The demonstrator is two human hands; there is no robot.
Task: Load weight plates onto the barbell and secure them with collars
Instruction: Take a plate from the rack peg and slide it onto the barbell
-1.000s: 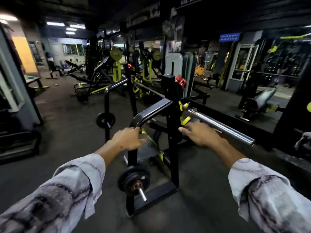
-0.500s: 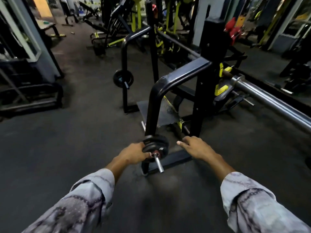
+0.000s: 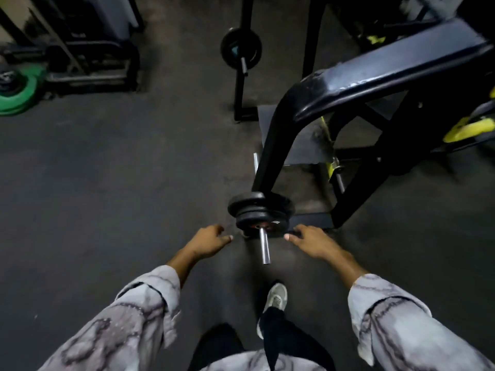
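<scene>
- My left grip (image 3: 207, 241) and right grip (image 3: 310, 241), both open and empty, flank the small weight plates (image 3: 258, 212) stored on the rack's low peg (image 3: 264, 246).
- Best seize opposite rims, then slide straight off.

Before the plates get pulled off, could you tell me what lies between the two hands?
In the head view, the storage peg and the small black plates on it sit between the left hand and the right hand; neither hand grips anything yet.

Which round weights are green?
The flat plates lying on the floor at far left are green. The stack between the hands and the far one are black.
</scene>
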